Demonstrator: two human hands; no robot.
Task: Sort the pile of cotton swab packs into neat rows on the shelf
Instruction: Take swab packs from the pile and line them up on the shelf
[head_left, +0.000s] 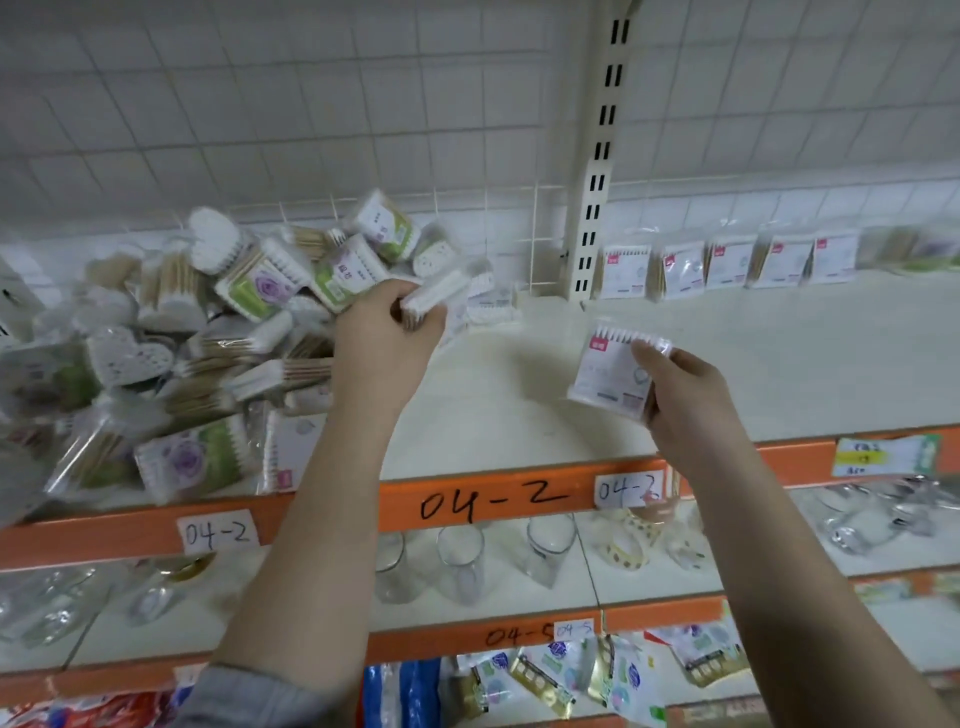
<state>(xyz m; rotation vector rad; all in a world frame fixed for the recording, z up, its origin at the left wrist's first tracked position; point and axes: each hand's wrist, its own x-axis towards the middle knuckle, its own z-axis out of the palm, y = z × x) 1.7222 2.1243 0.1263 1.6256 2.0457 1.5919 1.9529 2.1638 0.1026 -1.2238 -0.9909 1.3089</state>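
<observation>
Head view: left hand (387, 332) pinches a pile pack (428, 301); right hand (675, 395) grips a red-label pack (613, 371). Packs appear light, crinkly; grip edges.

I am reading "04-2" handwritten in black on the orange shelf edge (488, 501), and again on two white paper tags (218, 531) stuck to it. The lower orange edge (441, 644) is showing "04-5", with a small tag repeating it. Print on the packs is blurring beyond reading.
</observation>
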